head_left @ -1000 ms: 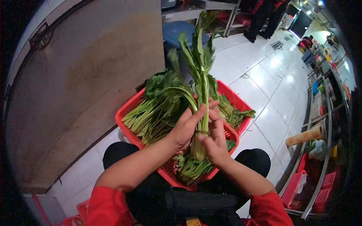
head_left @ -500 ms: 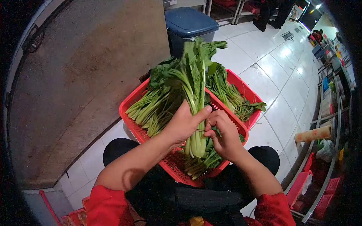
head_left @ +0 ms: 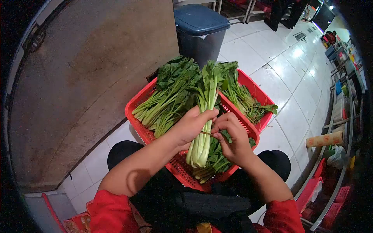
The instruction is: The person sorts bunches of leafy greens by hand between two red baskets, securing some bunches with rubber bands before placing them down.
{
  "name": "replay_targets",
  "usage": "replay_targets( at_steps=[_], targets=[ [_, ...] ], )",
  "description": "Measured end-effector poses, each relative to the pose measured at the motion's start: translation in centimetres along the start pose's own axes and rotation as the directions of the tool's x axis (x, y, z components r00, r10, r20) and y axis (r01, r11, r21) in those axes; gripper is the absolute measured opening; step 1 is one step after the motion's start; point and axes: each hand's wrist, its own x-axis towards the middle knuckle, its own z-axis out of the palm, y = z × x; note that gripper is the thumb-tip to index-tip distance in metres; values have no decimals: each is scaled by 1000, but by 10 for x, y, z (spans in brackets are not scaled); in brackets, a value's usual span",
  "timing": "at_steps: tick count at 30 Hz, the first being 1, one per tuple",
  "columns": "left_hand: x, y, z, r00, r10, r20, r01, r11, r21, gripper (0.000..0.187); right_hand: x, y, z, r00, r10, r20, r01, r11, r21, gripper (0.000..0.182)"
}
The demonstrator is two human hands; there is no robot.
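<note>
A bunch of leafy greens (head_left: pixel 201 145) with pale stalks is held above a red basket (head_left: pixel 134 112), its leaves pointing away from me. My left hand (head_left: pixel 194 126) is wrapped round the stalks. Beside them on the right, my right hand (head_left: pixel 232 138) pinches a thin brown tie (head_left: pixel 205 133) that crosses the stalks. More greens (head_left: pixel 165 99) lie in the basket to the left, and a smaller bunch (head_left: pixel 211 167) lies under the held one. Behind it, a second red basket (head_left: pixel 258 91) holds further greens (head_left: pixel 241 95).
A blue-lidded bin (head_left: pixel 202 33) stands beyond the baskets. To the left is a large brown panel (head_left: pixel 97 77). Shelving (head_left: pixel 330 163) with a roll (head_left: pixel 324 139) and pink baskets runs along the right. A person's dark-clad legs (head_left: pixel 281 13) show at the top.
The held bunch has come lower and its leaf end has dropped nearer the basket. Both hands keep their grip. The view has shifted slightly, showing more of the bin.
</note>
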Motion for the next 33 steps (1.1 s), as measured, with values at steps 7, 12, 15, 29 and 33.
replay_targets(
  at_steps=[7,12,15,29,33],
  targets=[
    [1,5,-4,996,-76,50,68,989,134,22,0,3,-4,958,-275,79,286,928,-241,34],
    [-6,11,1,997,-60,39,46,956,291,28,2,0,-10,925,-336,175,378,851,-364,23],
    [-3,4,-6,979,188,72,-200,868,454,34,2,-11,-8,984,-107,140,127,982,-140,9],
    [2,-1,-5,839,541,60,-332,420,845,47,-6,-19,3,994,39,106,28,825,-564,14],
    [3,-2,-4,827,560,50,-315,389,866,44,-8,-18,4,994,33,104,46,737,-674,16]
  ],
)
